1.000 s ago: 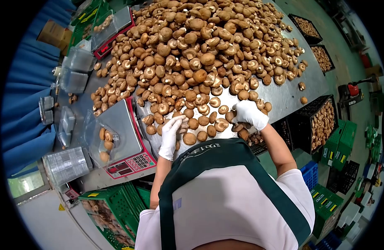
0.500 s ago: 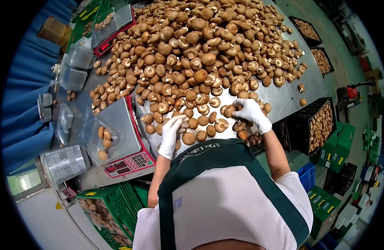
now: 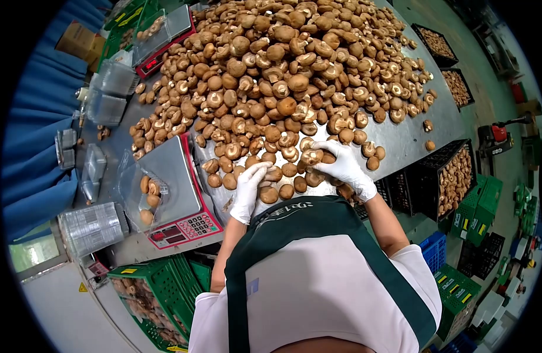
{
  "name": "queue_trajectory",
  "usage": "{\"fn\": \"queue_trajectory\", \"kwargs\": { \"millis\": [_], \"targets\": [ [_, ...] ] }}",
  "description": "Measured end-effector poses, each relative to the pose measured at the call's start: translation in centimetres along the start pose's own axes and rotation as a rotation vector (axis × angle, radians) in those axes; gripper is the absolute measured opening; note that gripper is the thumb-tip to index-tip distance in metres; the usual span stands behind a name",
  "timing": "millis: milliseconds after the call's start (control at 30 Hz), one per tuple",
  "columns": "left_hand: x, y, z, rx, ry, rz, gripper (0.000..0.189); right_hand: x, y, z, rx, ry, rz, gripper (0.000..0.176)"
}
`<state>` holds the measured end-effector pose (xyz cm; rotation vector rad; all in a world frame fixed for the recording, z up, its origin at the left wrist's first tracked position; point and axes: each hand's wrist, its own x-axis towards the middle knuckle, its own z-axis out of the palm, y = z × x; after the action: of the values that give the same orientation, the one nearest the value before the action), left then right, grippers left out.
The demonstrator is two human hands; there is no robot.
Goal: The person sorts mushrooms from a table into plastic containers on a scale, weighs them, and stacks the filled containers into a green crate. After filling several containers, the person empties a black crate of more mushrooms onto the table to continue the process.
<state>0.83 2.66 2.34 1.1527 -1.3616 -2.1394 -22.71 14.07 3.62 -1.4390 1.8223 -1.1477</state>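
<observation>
Brown mushrooms (image 3: 283, 59) are heaped on the metal table (image 3: 400, 141), with loose ones spread near its front edge. My gloved right hand (image 3: 344, 167) has its thumb and fingers round a mushroom (image 3: 311, 157). To its left, my gloved left hand (image 3: 249, 188) curls at a mushroom (image 3: 273, 174) by its fingertips; whether it grips it is hard to tell. A scale (image 3: 191, 217) stands left of my left hand, bearing a clear plastic tray (image 3: 163, 187) with several mushrooms inside.
Stacked clear trays (image 3: 91, 229) lie at the left table edge. A second scale (image 3: 147, 66) stands at the back left. Green crates (image 3: 159, 294) are below left. A black crate of mushrooms (image 3: 438, 182) stands at the right, beside more green crates (image 3: 479, 212).
My right hand has moved left and now holds a mushroom nearer the middle. My left hand has shifted slightly right. The whole view has shifted a little.
</observation>
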Motion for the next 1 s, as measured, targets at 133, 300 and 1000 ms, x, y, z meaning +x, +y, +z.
{"fn": "queue_trajectory", "kwargs": {
  "millis": [133,300,1000],
  "targets": [
    [0.1,0.3,-0.3,0.032,0.027,0.003,0.027,0.2,0.1,-0.5,-0.17,-0.022,0.112,0.039],
    [-0.6,1.6,-5.3,-0.136,0.201,0.129,0.025,-0.1,1.7,-2.2,-0.531,-0.235,0.248,0.047],
    [-4.8,-2.5,-7.5,-0.703,0.344,-0.004,0.033,1.4,-2.9,10.9,-0.359,-0.41,-0.437,0.029]
  ]
}}
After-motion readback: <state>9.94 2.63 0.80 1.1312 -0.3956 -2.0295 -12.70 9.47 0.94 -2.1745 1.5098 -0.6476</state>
